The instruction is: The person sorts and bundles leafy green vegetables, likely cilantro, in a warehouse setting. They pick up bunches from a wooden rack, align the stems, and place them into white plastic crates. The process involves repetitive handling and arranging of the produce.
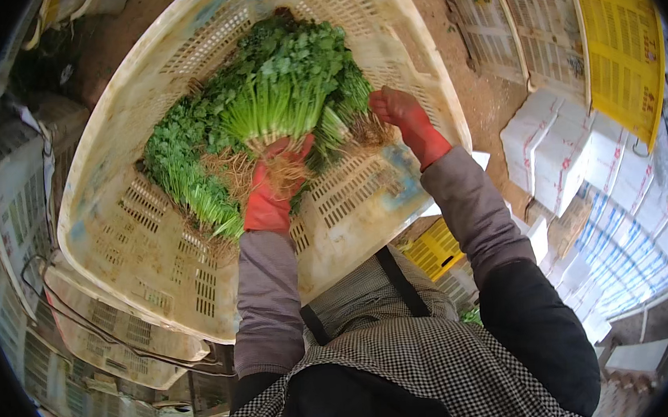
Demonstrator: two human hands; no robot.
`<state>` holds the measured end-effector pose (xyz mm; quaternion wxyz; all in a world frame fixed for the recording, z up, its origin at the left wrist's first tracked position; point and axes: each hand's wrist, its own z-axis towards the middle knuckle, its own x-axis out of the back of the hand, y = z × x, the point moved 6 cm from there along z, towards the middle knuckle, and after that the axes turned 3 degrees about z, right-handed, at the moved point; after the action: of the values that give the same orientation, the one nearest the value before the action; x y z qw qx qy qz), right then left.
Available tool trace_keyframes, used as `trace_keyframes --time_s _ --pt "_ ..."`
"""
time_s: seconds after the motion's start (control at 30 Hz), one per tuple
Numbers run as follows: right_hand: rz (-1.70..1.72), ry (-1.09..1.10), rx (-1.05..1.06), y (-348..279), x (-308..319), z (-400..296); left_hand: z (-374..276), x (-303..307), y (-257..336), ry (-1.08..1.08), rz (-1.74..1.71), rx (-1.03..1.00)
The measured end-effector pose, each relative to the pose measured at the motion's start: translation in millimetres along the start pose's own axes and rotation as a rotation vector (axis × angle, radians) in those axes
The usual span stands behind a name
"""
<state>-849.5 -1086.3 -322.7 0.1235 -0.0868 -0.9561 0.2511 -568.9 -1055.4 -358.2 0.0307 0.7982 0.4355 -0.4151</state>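
In a large cream plastic crate lies a heap of rooted leafy herbs, apparently coriander or Chinese celery. My left hand, in a red rubber glove, grips a bunch of them by the stem bases. Its leaves point to the crate's far side, and brown roots spill over my palm. My right hand, gloved the same way, has its fingers curled beside the smaller bunch at the heap's right. Whether anything is inside those fingers is hidden.
Cream crates and a yellow crate stand at the right on an earthen floor. White boxes are stacked below them. More crates with wire handles crowd the left. Another yellow crate is beside my checked apron.
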Motion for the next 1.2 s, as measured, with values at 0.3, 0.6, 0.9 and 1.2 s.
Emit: trace_keyframes --time_s 0.3,0.6,0.9,1.2 --pt "-0.381 -0.434 -0.257 43.1 -89.6 15.2 -9.5 14.2 13.0 0.112 -0.032 0.145" --pt "-1.145 -0.08 -0.088 66.4 -129.1 -0.9 -16.7 -42.9 -13.3 0.29 -0.133 0.066" --pt "-0.631 -0.574 0.13 40.3 -74.0 17.1 -18.4 14.4 -31.2 0.326 -0.056 0.156" --pt "-1.685 -0.033 0.246 41.6 -111.1 16.5 -5.7 34.8 -28.9 -0.093 -0.194 0.299"
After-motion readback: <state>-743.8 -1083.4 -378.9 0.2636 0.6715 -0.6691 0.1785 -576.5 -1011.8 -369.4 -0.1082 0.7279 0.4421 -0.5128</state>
